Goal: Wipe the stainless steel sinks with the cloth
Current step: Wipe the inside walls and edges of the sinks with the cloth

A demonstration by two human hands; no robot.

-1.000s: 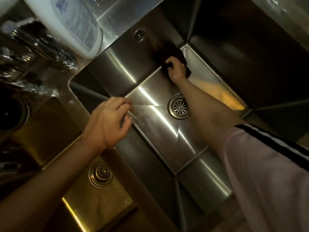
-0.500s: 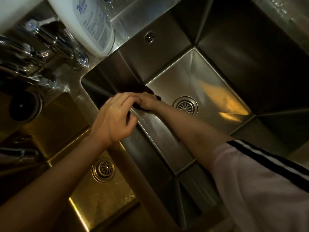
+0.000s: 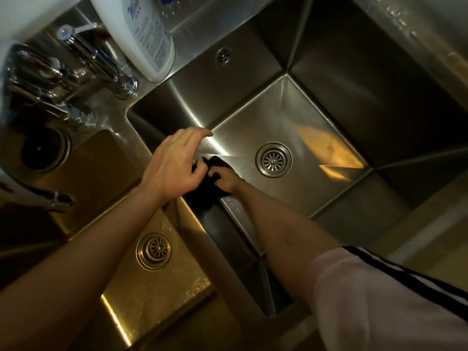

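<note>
Right now your right hand [image 3: 224, 179] is bunching a dark, soft cloth [image 3: 202, 196] in its grip, fingers curled round the crumpled fabric, and pressing it against the left wall of the right sink [image 3: 316, 117], low down where that wall meets the floor. Most of the cloth is sitting in shadow, so its edges are hard to make out. Your left hand [image 3: 174, 165] is hovering just above the divider between the basins, fingers loosely spread and holding nothing, and it is covering part of the cloth and of your right fingers from this view.

The right sink is brushed stainless steel, deep and square-cornered, with creased folds running to each corner and bright streaks glinting off its floor. A round ribbed drain [image 3: 273, 160] is lying near the cloth, to its right, and a small round overflow grille [image 3: 223, 55] is sitting high on the far wall. The left sink [image 3: 121, 295] is shallower, glowing yellowish, its floor speckled with droplets around its own drain [image 3: 153, 251].

On the far tabletop rim a chrome faucet [image 3: 101, 64] is standing beside a white plastic bottle [image 3: 141, 31] with blue print. Your right sleeve [image 3: 379, 300] is pale with dark stripes.
</note>
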